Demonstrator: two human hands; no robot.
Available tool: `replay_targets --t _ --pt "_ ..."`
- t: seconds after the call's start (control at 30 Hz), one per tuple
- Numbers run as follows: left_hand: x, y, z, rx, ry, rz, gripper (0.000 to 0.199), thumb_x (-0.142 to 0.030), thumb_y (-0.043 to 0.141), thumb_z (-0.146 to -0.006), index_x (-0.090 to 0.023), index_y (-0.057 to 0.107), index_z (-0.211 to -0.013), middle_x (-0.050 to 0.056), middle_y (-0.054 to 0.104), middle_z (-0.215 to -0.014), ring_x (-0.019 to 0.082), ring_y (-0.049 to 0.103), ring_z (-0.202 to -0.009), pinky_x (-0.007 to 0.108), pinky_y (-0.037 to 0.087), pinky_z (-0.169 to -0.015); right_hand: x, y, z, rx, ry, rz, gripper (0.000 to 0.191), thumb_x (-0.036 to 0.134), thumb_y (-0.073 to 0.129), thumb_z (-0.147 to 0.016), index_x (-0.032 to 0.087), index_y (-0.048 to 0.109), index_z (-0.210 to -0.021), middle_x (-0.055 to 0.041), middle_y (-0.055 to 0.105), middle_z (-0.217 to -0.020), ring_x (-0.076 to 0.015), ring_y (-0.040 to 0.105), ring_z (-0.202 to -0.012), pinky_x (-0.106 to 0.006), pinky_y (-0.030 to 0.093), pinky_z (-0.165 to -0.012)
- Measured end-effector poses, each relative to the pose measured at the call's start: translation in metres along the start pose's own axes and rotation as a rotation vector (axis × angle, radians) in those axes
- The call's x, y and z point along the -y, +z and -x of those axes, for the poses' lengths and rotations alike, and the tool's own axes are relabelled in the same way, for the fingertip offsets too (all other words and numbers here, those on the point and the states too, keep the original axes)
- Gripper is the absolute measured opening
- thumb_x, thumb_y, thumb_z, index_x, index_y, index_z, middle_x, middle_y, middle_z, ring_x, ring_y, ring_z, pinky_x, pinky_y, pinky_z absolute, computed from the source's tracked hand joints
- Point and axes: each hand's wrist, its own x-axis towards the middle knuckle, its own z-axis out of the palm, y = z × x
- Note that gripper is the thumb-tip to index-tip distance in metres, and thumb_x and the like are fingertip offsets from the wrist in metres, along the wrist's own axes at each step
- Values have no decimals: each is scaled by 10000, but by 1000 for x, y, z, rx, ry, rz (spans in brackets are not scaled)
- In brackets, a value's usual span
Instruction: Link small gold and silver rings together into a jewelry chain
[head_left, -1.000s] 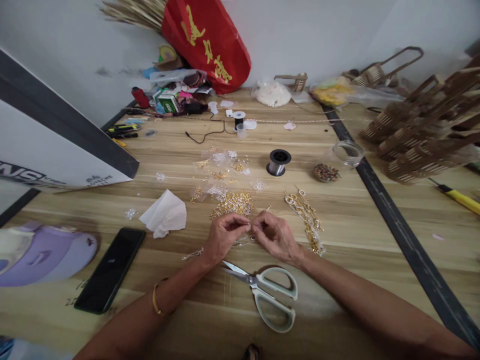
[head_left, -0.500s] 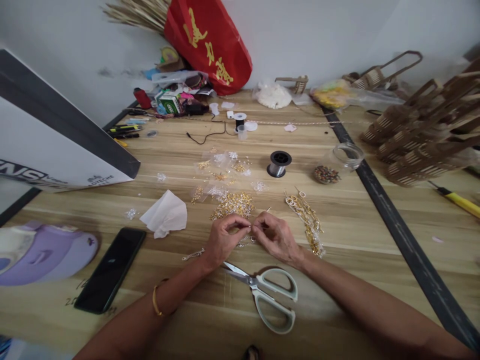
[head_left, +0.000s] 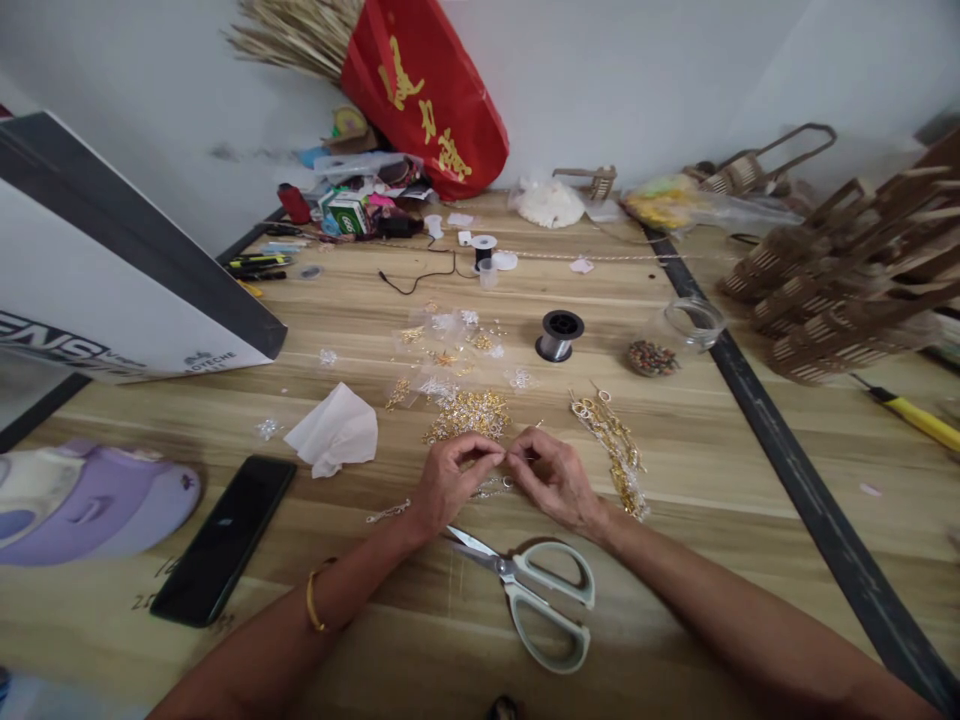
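Note:
My left hand [head_left: 452,480] and my right hand [head_left: 553,478] meet fingertip to fingertip at the middle of the table. Each is closed in a pinch; what lies between the fingertips is too small to make out. Just beyond them is a heap of gold and silver beads [head_left: 469,413]. A silver chain [head_left: 491,487] lies partly hidden beneath my hands. Gold and silver chains [head_left: 616,450] lie to the right of my right hand. Nearer me, partly open scissors [head_left: 517,575] with pale green handles rest on the wood.
A wire spool [head_left: 559,335], a jar of beads [head_left: 664,345] and small bags of findings [head_left: 442,325] stand or lie farther back. On the left are a white tissue [head_left: 335,430], a black phone [head_left: 223,540] and a large box [head_left: 135,270]. Small woven baskets [head_left: 825,300] crowd the right.
The view has shifted slightly, so the things at the back appear a little lower. My hands keep nearly the same pinched pose.

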Motion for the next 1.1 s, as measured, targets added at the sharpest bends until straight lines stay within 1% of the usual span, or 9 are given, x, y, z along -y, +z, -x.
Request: replay_targets --t 0.23,0.4,0.63,0.83,0.97,1.1 --pt "2 0 0 11 -53 18 102 -232 639 -772 -147 695 -768 22 713 -759 139 637 -710 209 488 -674 -1 0 0 -6 -9 13 85 219 502 -883 179 539 -818 -2 528 -680 -108 485 -591 -222 392 -539" --pt "2 0 0 2 -61 21 99 -222 632 -770 -138 680 -754 26 705 -759 135 630 -714 202 482 -676 -1 0 0 10 -9 10 78 225 511 -884 179 548 -833 -8 548 -698 -112 501 -605 -224 399 -539" --pt "5 -2 -2 -6 -57 28 111 -232 614 -783 -140 673 -768 28 698 -766 137 625 -732 208 476 -698 -2 2 0 0 -12 -2 68 217 522 -884 181 575 -906 -21 574 -751 -115 518 -636 -227 415 -561" --pt "10 -2 -2 -4 -61 34 122 -245 619 -780 -135 674 -776 38 691 -759 146 621 -724 225 480 -695 -4 2 -1 -5 -34 17 98 233 494 -899 183 572 -867 -19 564 -722 -121 506 -624 -238 414 -569" --pt "9 -1 -2 0 -72 62 123 -248 632 -766 -136 678 -783 44 695 -767 152 628 -730 235 492 -701 -4 2 -1 -3 -28 19 76 224 506 -892 185 564 -862 -16 565 -728 -118 505 -626 -231 412 -570" --pt "7 -1 -2 -8 -81 63 107 -231 649 -741 -134 683 -770 49 702 -770 155 636 -728 239 501 -704 -4 2 -1 2 -22 28 93 245 504 -894 187 569 -860 -19 576 -725 -123 513 -622 -232 417 -564"
